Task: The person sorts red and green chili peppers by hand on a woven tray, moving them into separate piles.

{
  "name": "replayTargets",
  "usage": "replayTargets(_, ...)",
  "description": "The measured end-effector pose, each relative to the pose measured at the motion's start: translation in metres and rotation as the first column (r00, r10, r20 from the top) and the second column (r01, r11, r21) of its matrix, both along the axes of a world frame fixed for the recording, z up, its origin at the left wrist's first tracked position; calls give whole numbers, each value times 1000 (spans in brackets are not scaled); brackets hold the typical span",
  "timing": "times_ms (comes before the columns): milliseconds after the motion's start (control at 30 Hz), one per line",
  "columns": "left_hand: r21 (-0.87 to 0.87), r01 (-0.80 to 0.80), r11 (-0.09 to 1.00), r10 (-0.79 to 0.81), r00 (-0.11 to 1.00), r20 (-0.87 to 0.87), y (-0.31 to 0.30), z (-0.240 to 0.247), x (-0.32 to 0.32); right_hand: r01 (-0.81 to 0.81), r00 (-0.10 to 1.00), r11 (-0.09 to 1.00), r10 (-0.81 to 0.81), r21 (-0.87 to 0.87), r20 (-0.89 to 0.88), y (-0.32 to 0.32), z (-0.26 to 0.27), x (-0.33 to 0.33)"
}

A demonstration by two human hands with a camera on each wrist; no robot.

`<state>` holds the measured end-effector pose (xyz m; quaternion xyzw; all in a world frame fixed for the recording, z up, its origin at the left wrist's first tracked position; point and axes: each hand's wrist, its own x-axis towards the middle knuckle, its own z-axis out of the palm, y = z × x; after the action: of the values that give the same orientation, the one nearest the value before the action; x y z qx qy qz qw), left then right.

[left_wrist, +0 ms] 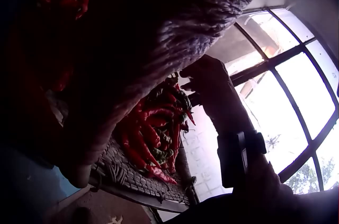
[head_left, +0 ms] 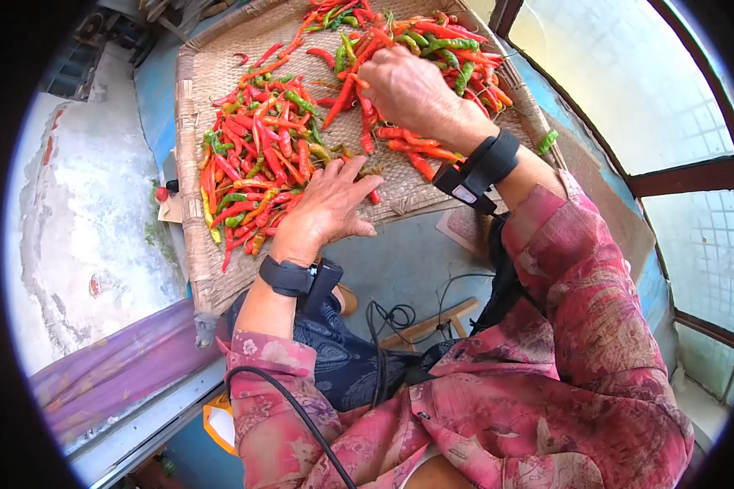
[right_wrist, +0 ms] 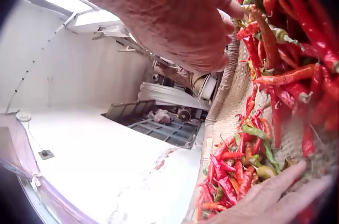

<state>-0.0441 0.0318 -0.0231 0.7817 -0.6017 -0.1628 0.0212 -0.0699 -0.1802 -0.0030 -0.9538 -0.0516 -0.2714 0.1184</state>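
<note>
Red and green chili peppers lie on a woven tray [head_left: 400, 191], with one pile [head_left: 261, 147] at the left and another [head_left: 465, 61] at the upper right. The left hand [head_left: 326, 208] rests palm down at the left pile's right edge, its fingers spread. Over the upper-right pile, the right hand [head_left: 420, 94] has curled fingers around red peppers [head_left: 347, 94]; its fingertips are largely hidden. In the right wrist view, bent fingers [right_wrist: 228, 17] touch the near peppers [right_wrist: 270, 44], and the left hand [right_wrist: 270, 197] lies lower down. The left wrist view is dark.
The tray's raised rim [head_left: 189, 163] runs along its left side. A lone green pepper [head_left: 547, 143] lies on the right rim. Windows [head_left: 628, 73] stand at the right and a pale wall [head_left: 98, 220] at the left. Black cables [head_left: 391, 314] hang below the tray.
</note>
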Motion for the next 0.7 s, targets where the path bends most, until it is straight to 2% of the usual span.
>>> replayTargets(133, 36, -28, 999, 29, 1000, -3, 1, 4, -2, -61, 993, 998, 63, 15, -102, 5, -7, -3)
replayTargets(267, -28, 27, 999, -28, 999, -19, 6, 1, 5, -86, 977, 996, 80, -23, -197, 5, -12, -1)
replayTargets(333, -43, 17, 999, -19, 999, -42, 7, 2, 7, -162, 938, 985, 135, -61, -321, 9, -17, 0)
replayTargets(367, -45, 18, 999, -20, 999, -25, 4, 4, 7, -169, 936, 984, 141, -61, -321, 13, -21, -1)
replayTargets(433, -48, 17, 999, -17, 1000, -8, -1, 3, 9, -266, 861, 958, 187, -104, -474, 21, -30, -5)
replayTargets(467, -34, 1, 999, 0, 1000, 12, -4, 0, 10, -327, 876, 939, 259, -106, -406, 22, -48, -3)
replayTargets(500, -21, -16, 1000, 16, 999, 31, -5, -3, 10, -329, 876, 938, 261, -108, -406, 26, -53, -5)
replayTargets(567, -92, -8, 996, 15, 997, 79, -5, -10, 11, -272, 918, 943, 195, -191, -346, 32, -61, -8)
replayTargets(700, -179, -26, 984, 54, 987, 152, -9, -25, 17, -295, 906, 933, 204, -207, -371, 29, -61, -3)
